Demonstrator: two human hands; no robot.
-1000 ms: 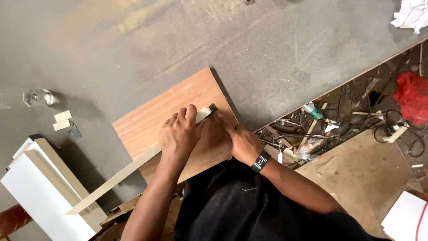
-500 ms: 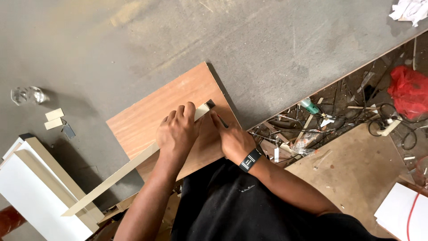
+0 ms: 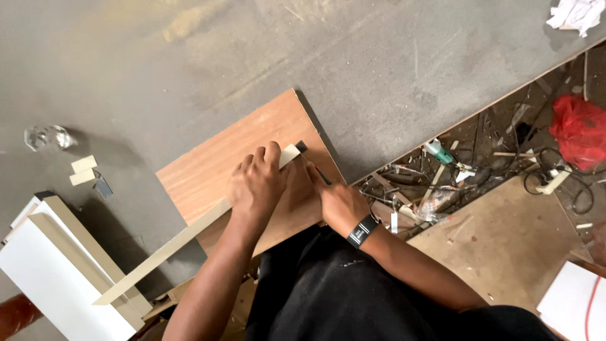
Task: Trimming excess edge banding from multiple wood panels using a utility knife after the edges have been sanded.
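Far off to the left of the fingers, a crumpled bit of clear plastic [image 3: 45,136] lies on the grey tabletop [image 3: 189,57], with two small cream offcuts [image 3: 83,170] just beside it. Below those sits a stack of white and cream boards [image 3: 60,268]. A long cream strip [image 3: 189,233] runs slantwise from that stack up across a brown wood-grain panel [image 3: 214,167] lying flat on the tabletop. The left hand [image 3: 259,186] presses down on the strip near its upper end, fingers [image 3: 265,155] curled over its far edge and held close together. Just right of them, the right hand [image 3: 338,202], a black band [image 3: 362,231] on its wrist, pinches a thin dark tool [image 3: 319,173] between its fingers; the tool's tip meets the strip's end by a small dark block [image 3: 301,146]. What sort of tool it is, I cannot tell. Further right, past the tabletop's edge, the floor [image 3: 505,246] holds a litter of scraps and cables [image 3: 442,177], a red bag [image 3: 581,129] and a sheet of brown board. Crumpled white paper [image 3: 577,12] rests at the tabletop's far right corner.
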